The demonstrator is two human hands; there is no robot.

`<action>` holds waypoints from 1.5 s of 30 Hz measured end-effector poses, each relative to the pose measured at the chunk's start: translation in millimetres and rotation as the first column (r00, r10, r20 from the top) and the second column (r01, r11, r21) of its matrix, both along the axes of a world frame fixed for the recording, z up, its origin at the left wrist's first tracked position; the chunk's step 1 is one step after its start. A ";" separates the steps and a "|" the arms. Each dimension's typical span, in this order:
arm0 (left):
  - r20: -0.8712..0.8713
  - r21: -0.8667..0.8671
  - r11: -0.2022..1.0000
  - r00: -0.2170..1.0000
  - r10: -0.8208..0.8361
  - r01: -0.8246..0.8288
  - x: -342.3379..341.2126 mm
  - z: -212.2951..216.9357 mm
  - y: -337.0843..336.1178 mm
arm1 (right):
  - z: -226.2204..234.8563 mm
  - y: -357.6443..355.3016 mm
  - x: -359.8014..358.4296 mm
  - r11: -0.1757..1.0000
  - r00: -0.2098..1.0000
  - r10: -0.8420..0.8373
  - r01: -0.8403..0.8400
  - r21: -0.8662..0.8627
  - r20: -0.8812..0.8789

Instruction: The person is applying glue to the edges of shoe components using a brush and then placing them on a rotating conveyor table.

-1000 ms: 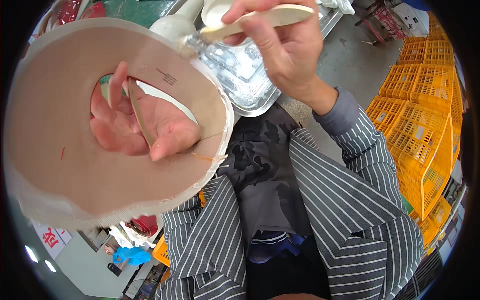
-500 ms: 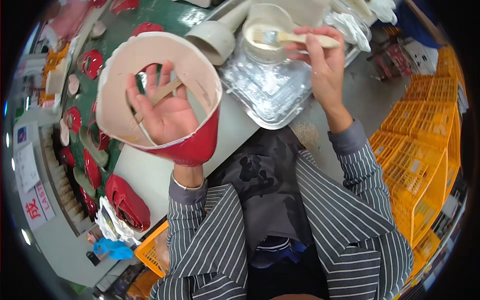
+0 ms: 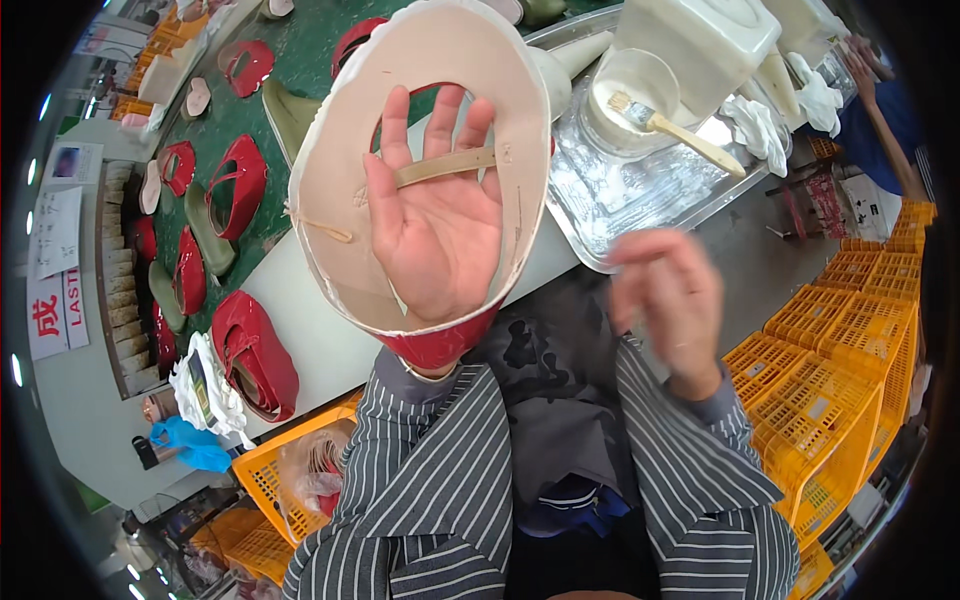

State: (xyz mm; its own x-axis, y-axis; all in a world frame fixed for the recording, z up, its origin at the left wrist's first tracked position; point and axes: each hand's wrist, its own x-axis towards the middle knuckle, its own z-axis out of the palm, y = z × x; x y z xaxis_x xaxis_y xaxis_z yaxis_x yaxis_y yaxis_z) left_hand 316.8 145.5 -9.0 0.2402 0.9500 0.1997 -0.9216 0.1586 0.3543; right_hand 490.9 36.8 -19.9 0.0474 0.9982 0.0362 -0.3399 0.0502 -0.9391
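The left hand (image 3: 437, 225) is spread flat under a red shoe upper (image 3: 420, 170), holding its pale lining face-up for access, while the blurred right hand (image 3: 665, 295) hangs empty, fingers loosely open, below the brush (image 3: 675, 125) resting in its tub (image 3: 640, 100).

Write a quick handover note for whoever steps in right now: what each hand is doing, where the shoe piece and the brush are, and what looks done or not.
Left hand: raised, palm up, fingers through the opening of the red shoe upper, beige lining facing the camera, a thin strap across the fingers.
Right hand: empty, blurred, above the lap, apart from everything.
Brush: resting in the white tub on the metal tray.
Done: brush set down.
Left: whether the lining is coated cannot be told. More red uppers lie on the bench.
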 end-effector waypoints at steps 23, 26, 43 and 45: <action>-0.773 0.462 0.823 0.306 0.557 -0.330 -24.4 -78.8 65.9 | 76.8 151.9 108.1 1.000 0.992 -0.010 0.014 0.028 -0.126; -0.860 0.356 0.874 0.250 0.444 -0.330 -30.3 -90.0 64.8 | 100.5 212.4 166.6 0.959 0.934 -0.274 0.284 -0.010 0.230; -0.919 0.314 0.895 0.135 0.370 -0.316 -16.2 -88.3 60.9 | 40.3 384.3 353.3 0.672 -0.391 -0.478 0.413 0.614 0.786; -0.915 0.314 0.896 0.151 0.374 -0.316 -15.5 -88.7 61.2 | 32.3 381.0 368.8 0.715 -0.314 -0.534 0.327 0.618 0.785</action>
